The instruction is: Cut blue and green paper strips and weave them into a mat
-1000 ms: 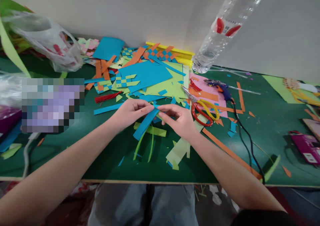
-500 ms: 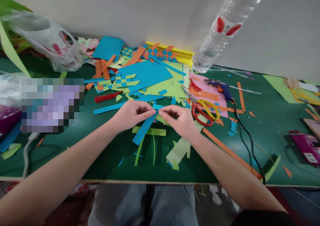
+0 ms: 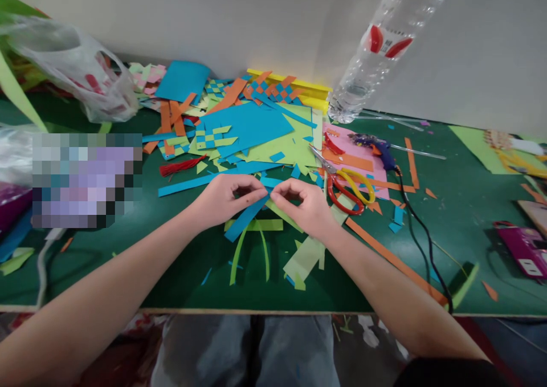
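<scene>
My left hand and my right hand meet over the table, thumbs and forefingers pinched almost tip to tip. Between them are crossed paper strips. A blue paper strip slants down to the left from my left fingertips. From my right fingertips a light green paper strip runs down to the right, partly behind the hand. The exact crossing is hidden by my fingers. Below hang thin curved green strips, near a flat green strip. Scissors with red and yellow handles lie just beyond my right hand.
Blue sheets and woven paper pieces cover the back of the green table. A red tassel lies left. At right are a glue gun with its black cord and a tall plastic bottle. A plastic bag stands back left.
Both hands stay in nearly the same pinch, the fingertips shifting slightly. More of the green strip shows below my right hand, and the blue strip's lower end has risen a little.
</scene>
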`<state>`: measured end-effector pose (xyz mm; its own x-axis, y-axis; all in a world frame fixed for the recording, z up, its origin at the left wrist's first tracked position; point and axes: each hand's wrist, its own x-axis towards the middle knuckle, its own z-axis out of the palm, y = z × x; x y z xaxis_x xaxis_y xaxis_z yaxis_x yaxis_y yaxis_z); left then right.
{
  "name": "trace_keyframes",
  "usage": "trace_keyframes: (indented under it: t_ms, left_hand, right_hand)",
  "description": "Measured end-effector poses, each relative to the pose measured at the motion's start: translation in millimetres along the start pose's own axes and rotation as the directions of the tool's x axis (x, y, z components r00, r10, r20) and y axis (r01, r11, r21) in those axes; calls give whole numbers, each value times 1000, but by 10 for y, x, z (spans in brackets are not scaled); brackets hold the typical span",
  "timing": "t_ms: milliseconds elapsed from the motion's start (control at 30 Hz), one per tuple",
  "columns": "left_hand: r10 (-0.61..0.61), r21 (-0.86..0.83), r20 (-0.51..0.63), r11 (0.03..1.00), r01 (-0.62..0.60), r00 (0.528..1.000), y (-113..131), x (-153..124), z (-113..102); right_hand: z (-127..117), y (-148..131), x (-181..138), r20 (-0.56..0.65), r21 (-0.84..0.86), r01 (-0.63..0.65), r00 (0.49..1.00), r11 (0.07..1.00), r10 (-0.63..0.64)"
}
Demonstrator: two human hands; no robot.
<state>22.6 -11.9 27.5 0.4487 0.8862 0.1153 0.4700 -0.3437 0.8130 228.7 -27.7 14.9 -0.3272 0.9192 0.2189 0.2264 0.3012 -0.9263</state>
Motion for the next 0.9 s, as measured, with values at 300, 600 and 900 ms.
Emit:
trace_keyframes:
  t_ms: [300,600,900]
  left_hand:
    - [-196,-258,-434,962,88,880,-143,19,-114]
    - [-390,-631,-516,775,-30,763,-193,100,-179]
    - [-399,-705,-495,704,-88,772,-196,97,-161]
  right_hand:
    - [-255,123,130,-166,-362,199,947,910,-274]
    - [-428,203,173,163,-784,338,921,520,-353]
    - [-389,292,200,186,-796,335,928,504,-323]
